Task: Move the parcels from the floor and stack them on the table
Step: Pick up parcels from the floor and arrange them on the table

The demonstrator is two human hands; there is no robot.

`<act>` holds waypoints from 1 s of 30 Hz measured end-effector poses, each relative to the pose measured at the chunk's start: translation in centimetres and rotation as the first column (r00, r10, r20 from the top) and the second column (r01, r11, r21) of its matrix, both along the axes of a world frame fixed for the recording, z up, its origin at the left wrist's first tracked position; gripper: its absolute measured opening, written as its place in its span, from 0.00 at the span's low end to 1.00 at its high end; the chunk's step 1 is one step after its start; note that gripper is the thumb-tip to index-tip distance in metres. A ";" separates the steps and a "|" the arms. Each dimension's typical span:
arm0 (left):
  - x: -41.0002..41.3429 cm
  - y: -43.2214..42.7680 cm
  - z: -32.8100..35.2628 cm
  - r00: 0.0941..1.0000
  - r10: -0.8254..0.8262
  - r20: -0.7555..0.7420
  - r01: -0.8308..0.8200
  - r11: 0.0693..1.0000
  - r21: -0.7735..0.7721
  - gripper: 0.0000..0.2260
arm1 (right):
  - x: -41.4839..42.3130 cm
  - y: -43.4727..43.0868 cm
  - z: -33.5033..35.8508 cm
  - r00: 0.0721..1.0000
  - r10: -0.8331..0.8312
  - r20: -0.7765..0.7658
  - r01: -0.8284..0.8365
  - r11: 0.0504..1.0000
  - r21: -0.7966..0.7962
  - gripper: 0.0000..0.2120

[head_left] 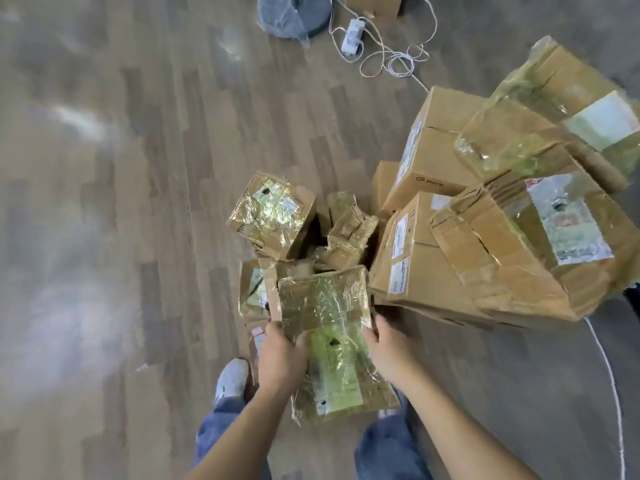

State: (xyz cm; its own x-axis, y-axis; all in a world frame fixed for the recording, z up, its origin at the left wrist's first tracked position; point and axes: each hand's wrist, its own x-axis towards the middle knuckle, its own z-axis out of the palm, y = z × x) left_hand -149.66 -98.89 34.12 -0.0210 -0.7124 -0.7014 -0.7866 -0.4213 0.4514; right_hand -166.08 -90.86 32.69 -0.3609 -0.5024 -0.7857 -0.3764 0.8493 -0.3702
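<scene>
Wood-patterned floor (138, 202) fills most of the frame and is smeared by blur along the left side. At the right a heap of large cartons (429, 161) is seen, leaned and lapped over one another, the uppermost torn and wrapped in glossy tape. The heap is cut off by the right edge, so its full extent cannot be judged.

Low in the centre the taped parcel (332, 337) is held over the knees, clear of the floor as far as can be told. It is gripped at both long sides, presumably so that the slippery, crumpled wrapping is kept from sliding and the load is balanced for carrying.

Just above it in the frame, small parcels (273, 214) are left on the floor, tumbled against each other. What lies in the dark gap between them cannot be made out.

The left hand (280, 355) is closed on the parcel's left edge. The right hand (388, 351) is clamped on the right edge, its fingers mostly hidden beneath.

A pale shoe (232, 377) is partly covered by the left wrist. At the top a white power strip (353, 34) is seen among looped cable. The counter is not in view, so no stack can be checked.
</scene>
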 end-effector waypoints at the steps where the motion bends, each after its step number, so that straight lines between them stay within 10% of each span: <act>1: -0.8 0.9 -1.4 0.998 0.061 0.016 -0.061 0.998 0.020 0.16 | -0.9 0.2 -1.3 1.000 0.031 -0.007 -0.031 1.000 0.003 0.25; 11: -4.9 5.0 -16.2 0.925 0.369 -0.091 -0.353 0.923 0.155 0.11 | -4.9 -0.1 -16.4 0.981 0.180 -0.068 -0.182 0.983 -0.028 0.22; 22: -4.4 3.9 -27.3 0.982 0.100 -0.163 -0.073 0.984 0.163 0.29 | -4.8 -1.2 -28.5 0.936 0.308 -0.173 -0.292 0.950 0.112 0.24; 30: -4.4 4.3 -24.8 0.994 0.020 -0.107 -0.011 0.997 0.079 0.29 | -3.6 0.5 -25.1 0.916 0.343 -0.206 -0.348 0.937 0.015 0.31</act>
